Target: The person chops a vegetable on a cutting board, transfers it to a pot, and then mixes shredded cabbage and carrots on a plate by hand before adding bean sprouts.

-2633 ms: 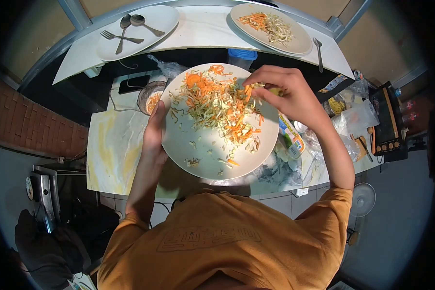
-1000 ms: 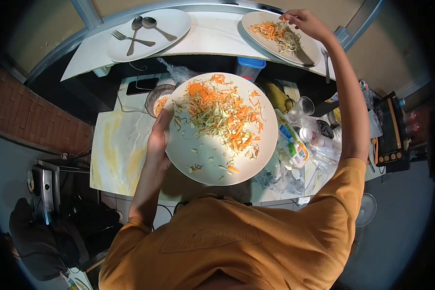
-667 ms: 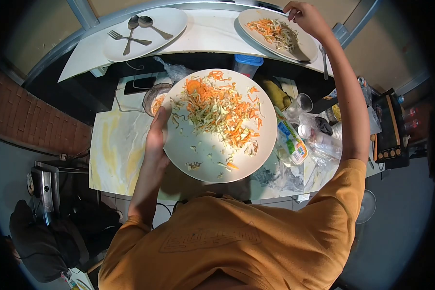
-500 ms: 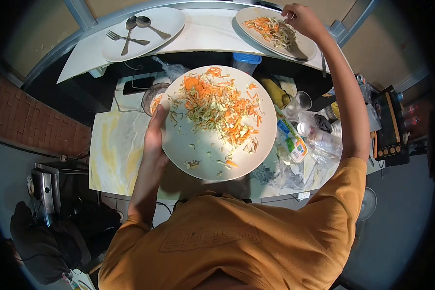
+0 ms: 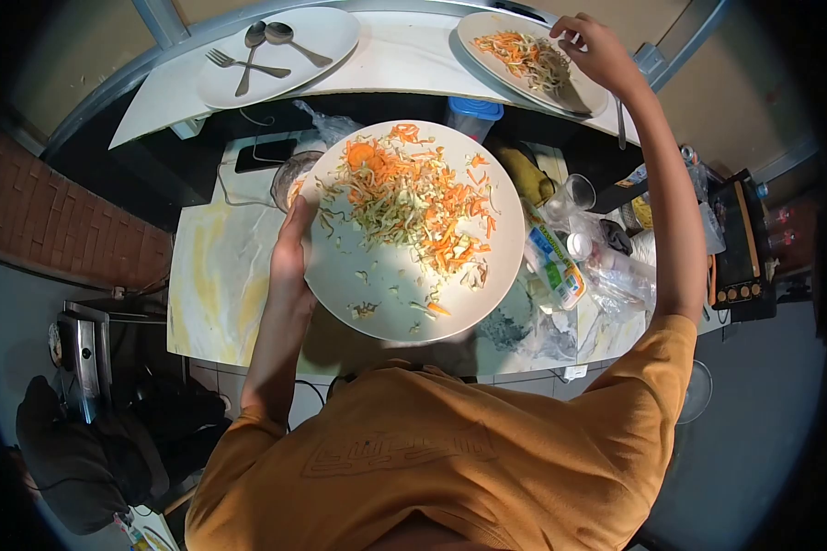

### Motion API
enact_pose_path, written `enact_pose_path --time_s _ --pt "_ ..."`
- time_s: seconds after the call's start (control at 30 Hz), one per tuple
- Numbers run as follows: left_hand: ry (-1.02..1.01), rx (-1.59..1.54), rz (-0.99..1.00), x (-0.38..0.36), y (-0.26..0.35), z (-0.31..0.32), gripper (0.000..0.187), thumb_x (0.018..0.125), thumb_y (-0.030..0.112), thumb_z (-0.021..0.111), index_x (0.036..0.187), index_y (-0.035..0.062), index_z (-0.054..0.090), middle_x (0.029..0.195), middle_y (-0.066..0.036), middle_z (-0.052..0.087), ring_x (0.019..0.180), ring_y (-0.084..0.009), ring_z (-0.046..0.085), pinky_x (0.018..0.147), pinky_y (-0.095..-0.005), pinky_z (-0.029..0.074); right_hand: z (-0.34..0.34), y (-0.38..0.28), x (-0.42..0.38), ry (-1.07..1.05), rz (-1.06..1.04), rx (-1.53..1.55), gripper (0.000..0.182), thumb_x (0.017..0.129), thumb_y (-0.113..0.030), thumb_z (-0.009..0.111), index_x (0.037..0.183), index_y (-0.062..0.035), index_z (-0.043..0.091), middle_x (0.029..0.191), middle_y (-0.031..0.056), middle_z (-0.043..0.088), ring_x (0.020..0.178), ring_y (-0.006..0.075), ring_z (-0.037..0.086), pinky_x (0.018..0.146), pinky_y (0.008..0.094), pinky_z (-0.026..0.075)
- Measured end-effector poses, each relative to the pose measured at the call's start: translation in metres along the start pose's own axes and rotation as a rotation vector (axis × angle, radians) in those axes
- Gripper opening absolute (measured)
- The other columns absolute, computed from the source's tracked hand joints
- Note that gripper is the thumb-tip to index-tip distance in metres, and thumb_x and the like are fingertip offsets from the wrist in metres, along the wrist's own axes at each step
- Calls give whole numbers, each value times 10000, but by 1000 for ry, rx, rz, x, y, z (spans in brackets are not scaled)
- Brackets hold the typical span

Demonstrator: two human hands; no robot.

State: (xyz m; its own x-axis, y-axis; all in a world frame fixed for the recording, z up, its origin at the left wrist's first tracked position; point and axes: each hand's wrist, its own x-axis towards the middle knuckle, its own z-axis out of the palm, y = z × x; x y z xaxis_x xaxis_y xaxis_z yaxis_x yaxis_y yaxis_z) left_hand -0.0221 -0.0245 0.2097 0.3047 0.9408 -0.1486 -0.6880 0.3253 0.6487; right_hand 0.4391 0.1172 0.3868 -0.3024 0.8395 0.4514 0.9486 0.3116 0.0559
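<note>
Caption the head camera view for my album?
Left hand holding a plate of shredded vegetables, right hand near a second plate.

The held plate (image 5: 342, 283) is brightly lit, shadow is cast on the counter (image 5: 234, 275) beneath, frame edges are bowed, corners blackened.

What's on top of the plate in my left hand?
The plate bears orange shreds, pale green shreds and a round orange slice. They cover part of it; anything beneath them is hidden.
</note>
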Motion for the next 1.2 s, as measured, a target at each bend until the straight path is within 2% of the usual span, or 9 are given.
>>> enact_pose_path --time_s 0.03,0.07,0.13,0.27,0.3,0.37,0.57,0.93,1.2 --pt "6 17 7 -1 0 0 530 1099 362 466 1497 13 432 1433 -169 572 1268 -292 609 1035 -430 538 5 11 0 -20 -52 -5 230 986 -82 615 1200 -90 699 1107 72 697 932 165 660 780 312 540" --pt "12 17 9 -2 -1 1 530 1099 362 466 1497 13 432 1433 -169 572 1268 -292 609 1035 -430 538 -3 -6 -5 -22 -57 0 230 986 -82 615 1200 -90 699 1107 72 697 932 165 660 780 312 540" --pt "35 41 17 -4 -3 5 538 1101 375 459 1502 19 421 1432 -166 570 1265 -295 611 1031 -429 543 -23 -51 -35 -19 -18 199 239 973 -37 617 1185 -108 700 1052 81 675 898 175 657 755 323 530" --pt "45 11 -11 -6 -4 6 543 1103 385 450 1510 27 407 1417 -163 578 1257 -293 617 1026 -434 545 -32 -132 -102 -235 -53 637 204 946 -40 674 1147 -12 693 1008 109 679 893 209 669 799 337 542" --pt "61 21 -26 -5 0 7 543 1105 390 444 1511 32 406 1410 -161 582 1253 -289 620 1025 -434 544 -32 -147 -110 -258 -129 534 199 931 -31 679 1126 1 692 1005 136 675 906 243 682 822 350 552" --pt "78 37 -45 -5 1 5 542 1106 396 438 1512 37 405 1403 -158 587 1249 -286 622 1024 -433 543 -25 -169 -130 -334 -47 582 218 910 -1 679 1128 10 681 1012 146 664 913 278 682 822 370 556" --pt "51 90 -66 -3 5 6 553 1113 412 406 1519 36 401 1421 -160 578 1253 -279 621 1027 -432 538 9 -181 -142 -130 -62 537 243 891 44 667 1130 4 683 1028 145 628 905 322 657 797 410 541" --pt "43 43 -79 4 7 4 532 1112 383 426 1513 34 414 1418 -154 583 1254 -277 621 1029 -432 538 10 -176 -135 -263 -177 477 90 908 33 641 984 31 592 1035 144 552 976 345 609 797 438 504" --pt "75 55 -28 4 0 -1 533 1096 360 479 1514 33 424 1435 -153 566 1270 -280 609 1038 -427 530 -12 -168 -124 -301 -6 636 115 872 77 621 974 39 583 868 161 641 822 338 649 788 389 530"
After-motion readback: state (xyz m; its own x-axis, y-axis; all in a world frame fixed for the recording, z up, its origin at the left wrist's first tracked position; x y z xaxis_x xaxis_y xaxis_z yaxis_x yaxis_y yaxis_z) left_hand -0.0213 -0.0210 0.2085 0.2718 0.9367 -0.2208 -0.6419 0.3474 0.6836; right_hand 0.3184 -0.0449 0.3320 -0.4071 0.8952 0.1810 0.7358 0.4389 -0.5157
